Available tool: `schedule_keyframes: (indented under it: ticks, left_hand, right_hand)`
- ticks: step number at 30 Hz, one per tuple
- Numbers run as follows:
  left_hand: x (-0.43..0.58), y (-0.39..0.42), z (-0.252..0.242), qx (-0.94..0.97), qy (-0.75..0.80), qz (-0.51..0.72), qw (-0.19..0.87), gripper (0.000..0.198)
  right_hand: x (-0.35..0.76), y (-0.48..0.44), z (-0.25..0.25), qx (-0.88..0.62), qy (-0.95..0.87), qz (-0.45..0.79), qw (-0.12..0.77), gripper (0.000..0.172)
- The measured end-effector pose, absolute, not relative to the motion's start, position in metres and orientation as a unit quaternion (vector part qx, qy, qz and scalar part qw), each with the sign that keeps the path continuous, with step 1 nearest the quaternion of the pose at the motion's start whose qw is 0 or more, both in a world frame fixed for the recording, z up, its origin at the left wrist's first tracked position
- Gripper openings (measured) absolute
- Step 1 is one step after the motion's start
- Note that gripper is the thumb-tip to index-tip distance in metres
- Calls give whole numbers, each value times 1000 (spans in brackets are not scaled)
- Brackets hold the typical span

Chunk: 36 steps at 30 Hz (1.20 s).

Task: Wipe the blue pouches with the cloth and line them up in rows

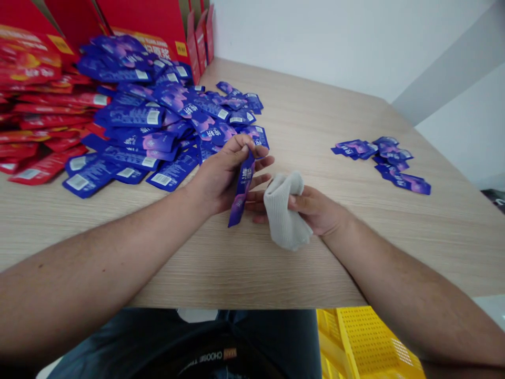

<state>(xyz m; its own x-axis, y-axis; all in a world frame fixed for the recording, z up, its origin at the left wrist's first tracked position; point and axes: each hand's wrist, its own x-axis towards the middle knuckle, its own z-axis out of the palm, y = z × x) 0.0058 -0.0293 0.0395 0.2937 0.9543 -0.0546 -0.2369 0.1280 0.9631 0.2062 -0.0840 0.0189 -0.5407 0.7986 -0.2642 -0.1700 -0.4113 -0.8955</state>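
A narrow purple sachet (242, 189) hangs upright, pinched at its top between the thumb and finger of my left hand (223, 176). Its other fingers are spread behind it. My right hand (317, 209) grips a folded, ribbed light-grey cloth (287, 210), thumb in front, just to the right of the sachet. Fingers of the right hand reach past the cloth towards the sachet; whether they touch it I cannot tell. Beyond my left hand lies a heaped pile of similar purple sachets (136, 118).
Red sachets (43, 123) are piled at the far left, with red cartons (145, 21) behind. A small group of purple sachets (389, 155) lies on the right of the wooden table (300, 116). Below its front edge stands a yellow perforated crate (366, 337). A white wall borders the back.
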Motion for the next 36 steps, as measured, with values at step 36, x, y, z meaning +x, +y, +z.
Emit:
schedule_keyframes:
  ticks: [36]
  left_hand:
    - [18,-44,22,766,397,312,396,25]
  right_hand:
    - [218,-71,54,-621,-674,238,323,24]
